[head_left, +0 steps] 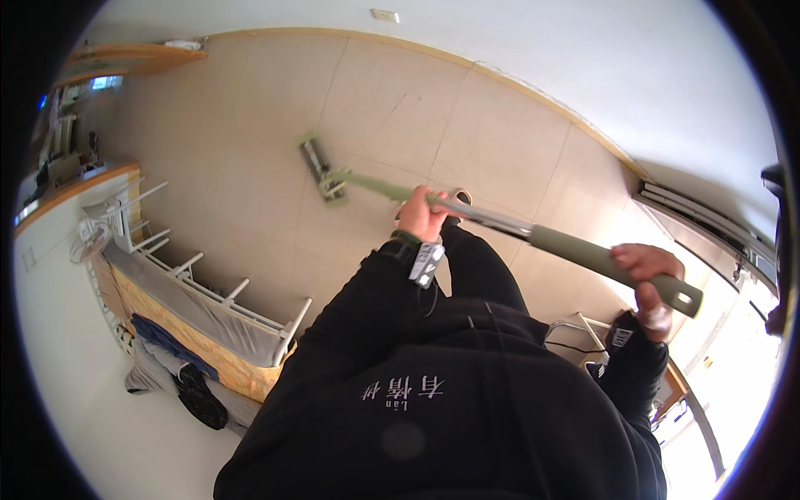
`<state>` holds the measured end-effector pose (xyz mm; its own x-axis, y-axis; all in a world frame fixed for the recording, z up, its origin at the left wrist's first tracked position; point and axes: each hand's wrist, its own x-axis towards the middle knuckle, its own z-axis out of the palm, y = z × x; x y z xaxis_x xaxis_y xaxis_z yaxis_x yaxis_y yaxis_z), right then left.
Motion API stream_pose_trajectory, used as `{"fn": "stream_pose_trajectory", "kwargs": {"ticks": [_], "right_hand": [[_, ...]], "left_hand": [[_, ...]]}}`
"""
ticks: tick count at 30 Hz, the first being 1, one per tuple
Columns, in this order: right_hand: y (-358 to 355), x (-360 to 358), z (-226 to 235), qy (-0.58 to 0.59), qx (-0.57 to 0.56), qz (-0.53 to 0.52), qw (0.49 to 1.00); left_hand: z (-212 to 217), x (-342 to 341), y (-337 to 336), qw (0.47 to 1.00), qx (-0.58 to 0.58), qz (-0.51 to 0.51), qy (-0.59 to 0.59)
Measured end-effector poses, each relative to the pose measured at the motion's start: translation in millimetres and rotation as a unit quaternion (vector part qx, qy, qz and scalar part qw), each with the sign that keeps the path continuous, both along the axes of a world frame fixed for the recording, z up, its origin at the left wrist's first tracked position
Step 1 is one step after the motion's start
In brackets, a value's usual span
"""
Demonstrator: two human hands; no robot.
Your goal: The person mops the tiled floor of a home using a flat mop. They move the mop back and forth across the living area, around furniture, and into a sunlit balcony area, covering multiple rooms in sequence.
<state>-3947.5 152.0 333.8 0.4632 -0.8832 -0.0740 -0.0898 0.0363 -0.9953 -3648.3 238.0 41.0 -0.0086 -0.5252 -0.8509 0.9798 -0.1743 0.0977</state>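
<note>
A mop [500, 222] with a green and metal handle slants across the view, from upper left to lower right. Its narrow green-edged head [322, 172] rests on the tiled floor ahead and to the left, slightly blurred. My left hand [422, 215] is wrapped round the handle about midway, where the green lower part meets the metal tube. Farther right, my right hand [652, 282] closes on the thick green grip near its end. The looped tip of the grip sticks out past the fingers. A dark band and a small pale device are on my left wrist.
Beige floor tiles [392, 100] run up to a white wall [533, 37] with a wooden skirting. On the left stands a white-framed bed [208, 287] with clothes at its side, beside a small fan [88, 242]. A sliding-door track [700, 218] is at right.
</note>
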Motion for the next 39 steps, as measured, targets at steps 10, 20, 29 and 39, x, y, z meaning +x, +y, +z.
{"fn": "stream_pose_trajectory", "kwargs": {"ticks": [10, 20, 29, 39], "right_hand": [[31, 240, -104, -0.028, 0.214, 0.304, 0.928], [13, 198, -18, 0.154, 0.021, 0.108, 0.982], [33, 105, 119, 0.139, -0.160, 0.024, 0.977], [80, 187, 45, 0.053, -0.058, 0.039, 0.996]], "left_hand": [[-114, 148, 247, 0.957, 0.263, 0.124, 0.021], [-67, 112, 137, 0.992, -0.050, 0.043, 0.108], [68, 65, 12, 0.972, -0.178, -0.050, 0.146], [27, 137, 107, 0.998, -0.067, -0.002, 0.007]]}}
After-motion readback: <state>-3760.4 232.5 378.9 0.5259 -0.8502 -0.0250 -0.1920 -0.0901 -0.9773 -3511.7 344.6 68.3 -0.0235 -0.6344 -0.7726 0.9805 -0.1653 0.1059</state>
